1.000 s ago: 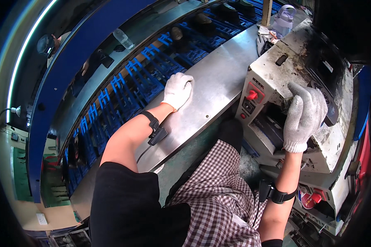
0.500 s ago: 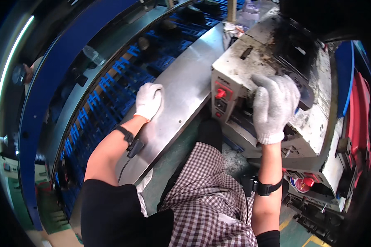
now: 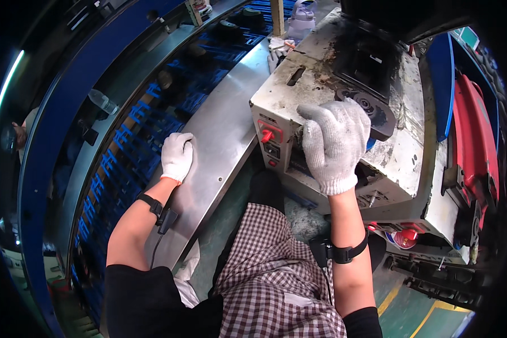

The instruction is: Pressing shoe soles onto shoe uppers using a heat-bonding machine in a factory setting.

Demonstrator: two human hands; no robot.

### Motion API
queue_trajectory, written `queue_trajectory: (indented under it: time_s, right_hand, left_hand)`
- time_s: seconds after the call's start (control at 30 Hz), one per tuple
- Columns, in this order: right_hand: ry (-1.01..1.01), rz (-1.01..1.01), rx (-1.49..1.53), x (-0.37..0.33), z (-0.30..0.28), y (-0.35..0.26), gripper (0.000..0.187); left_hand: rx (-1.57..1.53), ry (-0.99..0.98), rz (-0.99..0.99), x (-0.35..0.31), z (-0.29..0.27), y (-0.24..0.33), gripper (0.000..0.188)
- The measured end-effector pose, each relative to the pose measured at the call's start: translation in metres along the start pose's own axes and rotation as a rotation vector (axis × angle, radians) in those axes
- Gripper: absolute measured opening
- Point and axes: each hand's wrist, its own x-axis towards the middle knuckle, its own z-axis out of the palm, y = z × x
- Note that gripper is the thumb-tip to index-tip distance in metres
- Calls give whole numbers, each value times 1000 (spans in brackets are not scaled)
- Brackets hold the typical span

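Observation:
My left hand (image 3: 177, 156), in a white knit glove, rests on the bare metal ledge (image 3: 217, 118) beside the conveyor. Its fingers are curled in, and nothing shows in them. My right hand (image 3: 337, 143), gloved alike, is raised over the front of a stained white machine (image 3: 279, 93). Those fingers are bent and closed; whatever they may grip is hidden beneath them. Directly behind this hand is a dark piece with ring-shaped marks (image 3: 367, 105); whether the hand touches it I cannot tell. On the machine's front panel is a red rotary switch (image 3: 268, 135).
A conveyor with blue slats (image 3: 124, 138) runs along the left, with a clear bottle (image 3: 103, 102) beyond it. A lilac bottle (image 3: 301, 21) stands behind the machine. Red panels (image 3: 474, 129) stand at the right. A person (image 3: 18, 135) is at the far left.
The whole view has shifted, so ledge, machine and both hands appear farther left. Both hands keep nearly the same pose and place against the ledge and machine.

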Motion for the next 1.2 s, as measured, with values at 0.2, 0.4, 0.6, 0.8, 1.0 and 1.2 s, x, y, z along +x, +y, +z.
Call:
queue_trajectory:
  time_s: [0.2, 0.4, 0.6, 0.8, 1.0, 1.2]
  right_hand:
    - [-4, 0, 4, -1, 1, 2, 15]
    - [-7, 1, -1, -2, 2, 1, 15]
    - [1, -7, -1, -2, 2, 2, 15]
    - [-2, 10, 4, -1, 1, 1, 16]
    - [-21, 13, 7, 0, 0, 0, 17]
    - [47, -42, 24, 1, 3, 3, 19]
  left_hand:
    - [0, 5, 6, 0, -1, 0, 18]
    - [6, -7, -2, 0, -2, -1, 18]
    - [2, -1, -1, 1, -1, 0, 18]
    - [5, -4, 5, 1, -2, 1, 17]
    - [-7, 1, -2, 0, -2, 0, 17]
    - [5, 3, 7, 0, -3, 1, 18]
